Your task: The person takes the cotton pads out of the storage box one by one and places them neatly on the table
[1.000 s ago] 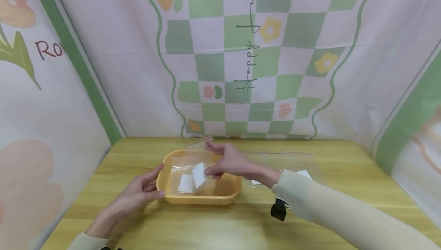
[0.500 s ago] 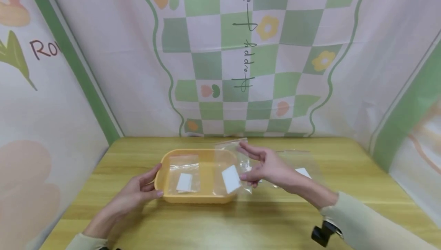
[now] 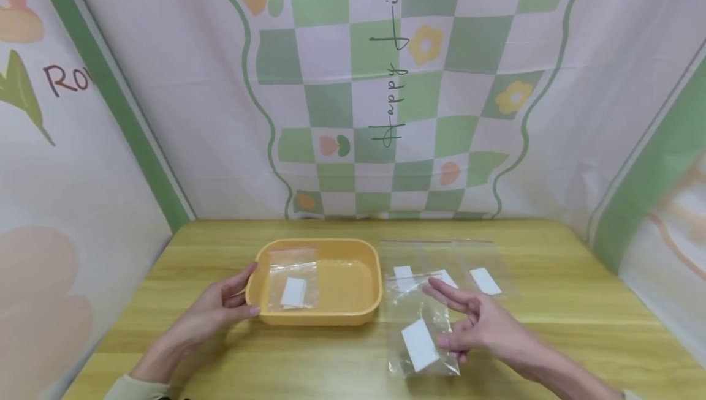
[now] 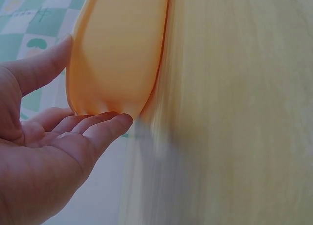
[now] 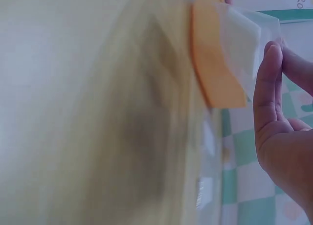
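One wooden table (image 3: 276, 357) spreads beneath both hands' fingers. On it, a yellow tray (image 3: 347, 283) sits just right of the left hand (image 3: 215, 308), whose thumb and fingers span and grip its end, presumably to keep it from sliding. The right hand (image 3: 485, 326) pinches a clear bag (image 3: 421, 308) at its side edge, fingertips narrow, so the bag hangs in the air to their left; that edge hold probably leaves the contents in plain sight. Beyond the right fingertips lie flat bags (image 3: 469, 253), overlapping in view, so their number cannot be told; spread this way, each seems easy to pick out. Inside the tray, right of the left fingertips, rests at least one tray bag (image 3: 292, 265). Smallest are the white pieces: one (image 3: 420, 346) in the pinched bag, left of the right thumb, another (image 3: 293, 293) in the tray bag, and three beyond the right fingers.

The table's far edge runs past all the fingertips. The tray's right rim stands between the two hands, left of the pinched bag and apart from it. Bare tray floor lies between the tray bag and that rim, and wood on the person's side of the tray gives the right fingers room to move.
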Action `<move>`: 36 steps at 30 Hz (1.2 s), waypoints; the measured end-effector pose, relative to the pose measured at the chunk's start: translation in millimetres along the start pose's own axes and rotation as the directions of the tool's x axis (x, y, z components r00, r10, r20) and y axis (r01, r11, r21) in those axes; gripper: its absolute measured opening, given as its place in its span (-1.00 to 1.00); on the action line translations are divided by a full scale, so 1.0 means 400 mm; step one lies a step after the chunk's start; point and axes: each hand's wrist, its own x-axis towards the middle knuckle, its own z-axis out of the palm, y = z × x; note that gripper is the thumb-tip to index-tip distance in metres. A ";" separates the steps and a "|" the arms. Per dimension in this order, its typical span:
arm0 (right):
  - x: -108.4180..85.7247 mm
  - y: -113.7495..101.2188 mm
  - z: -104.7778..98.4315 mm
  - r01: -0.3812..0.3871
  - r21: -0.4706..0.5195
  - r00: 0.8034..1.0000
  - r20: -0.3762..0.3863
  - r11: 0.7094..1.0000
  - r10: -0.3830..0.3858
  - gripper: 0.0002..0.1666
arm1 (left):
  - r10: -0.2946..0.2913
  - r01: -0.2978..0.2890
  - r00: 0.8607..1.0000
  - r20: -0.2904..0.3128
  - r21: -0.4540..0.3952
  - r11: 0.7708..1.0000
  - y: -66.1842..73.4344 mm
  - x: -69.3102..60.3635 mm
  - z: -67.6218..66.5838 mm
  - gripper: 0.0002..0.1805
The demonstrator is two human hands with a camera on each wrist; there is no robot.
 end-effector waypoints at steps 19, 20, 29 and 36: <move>-0.033 0.098 0.002 -0.019 -0.008 0.998 0.052 1.000 0.019 0.21 | -0.007 0.007 1.000 0.004 -0.012 1.000 -0.009 0.006 -0.005 0.06; -0.034 0.101 0.000 -0.014 -0.027 0.999 0.051 1.000 0.016 0.21 | -0.009 0.009 1.000 0.003 -0.011 1.000 -0.009 0.006 -0.005 0.07; -0.034 0.107 -0.003 -0.036 -0.255 0.999 -0.017 0.966 0.033 0.15 | -0.006 0.006 1.000 0.001 -0.014 1.000 -0.008 0.006 -0.006 0.07; -0.037 0.103 0.001 -0.039 -0.439 0.998 -0.064 0.898 0.012 0.09 | -0.009 0.009 1.000 -0.001 -0.021 1.000 -0.008 0.003 -0.006 0.07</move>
